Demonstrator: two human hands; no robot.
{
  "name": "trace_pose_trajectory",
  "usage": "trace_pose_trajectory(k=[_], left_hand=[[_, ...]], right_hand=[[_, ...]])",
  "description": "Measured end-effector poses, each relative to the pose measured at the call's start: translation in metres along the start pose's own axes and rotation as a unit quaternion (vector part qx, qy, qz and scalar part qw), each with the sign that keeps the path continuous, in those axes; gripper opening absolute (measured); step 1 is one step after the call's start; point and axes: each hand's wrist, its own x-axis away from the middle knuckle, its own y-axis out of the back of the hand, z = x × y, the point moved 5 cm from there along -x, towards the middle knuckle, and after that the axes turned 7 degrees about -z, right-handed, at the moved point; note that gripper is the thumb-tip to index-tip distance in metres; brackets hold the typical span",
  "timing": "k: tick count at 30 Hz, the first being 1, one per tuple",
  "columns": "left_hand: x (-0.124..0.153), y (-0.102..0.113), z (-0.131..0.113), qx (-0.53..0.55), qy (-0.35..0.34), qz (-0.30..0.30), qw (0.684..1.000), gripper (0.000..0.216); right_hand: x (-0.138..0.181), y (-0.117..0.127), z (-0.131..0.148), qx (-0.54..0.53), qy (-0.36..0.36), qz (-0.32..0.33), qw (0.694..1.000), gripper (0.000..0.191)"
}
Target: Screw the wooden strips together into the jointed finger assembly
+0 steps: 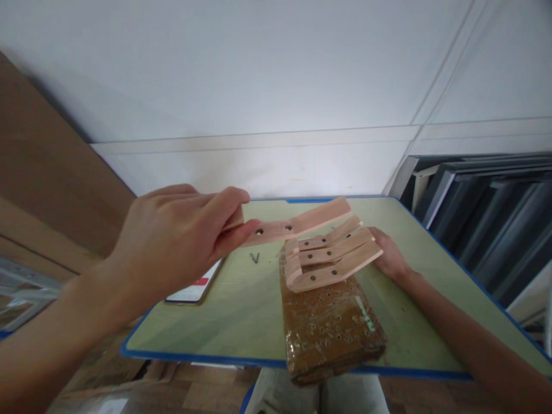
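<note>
The left hand (181, 236) held one bent wooden strip (297, 226) by its left end, pinched between thumb and fingers. The strip was up over the desk (254, 322), with two holes showing, and its long way ran left to right, tipping up toward the right. Three more wooden strips (340, 273) were just beside it, a bit closer to the near edge, over the far part of a brown taped block (323, 322). They pointed almost the same way as the held one. The block reached the near edge of the desk. The right hand (390, 256) was at the right ends of the three strips, but its fingertips were hidden, so I could not tell if it gripped them. A phone (196, 290) lay by the left edge, with small screws (254, 257) near it.
</note>
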Motion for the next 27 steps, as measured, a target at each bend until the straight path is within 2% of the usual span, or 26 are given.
trace_pose_trajectory(k=[4, 8, 15, 21, 27], left_hand=[[0.008, 0.006, -0.013, 0.045, -0.016, -0.035, 0.998, 0.031], [0.018, 0.007, -0.024, 0.100, -0.033, -0.028, 0.994, 0.021], [0.030, -0.003, -0.040, 0.156, -0.069, -0.017, 0.985, 0.026], [0.039, -0.020, -0.057, 0.189, -0.086, 0.019, 0.978, 0.030], [0.047, -0.038, -0.069, 0.210, -0.064, 0.042, 0.975, 0.033]], right_hand=[[-0.003, 0.009, -0.006, 0.019, -0.008, -0.053, 0.998, 0.033], [-0.005, 0.026, -0.009, 0.032, -0.018, -0.135, 0.990, 0.032], [-0.002, 0.056, 0.012, 0.036, 0.012, -0.238, 0.971, 0.028], [0.006, 0.072, 0.049, 0.022, 0.092, -0.295, 0.951, 0.013], [0.022, 0.079, 0.083, 0.008, 0.235, -0.297, 0.925, 0.022]])
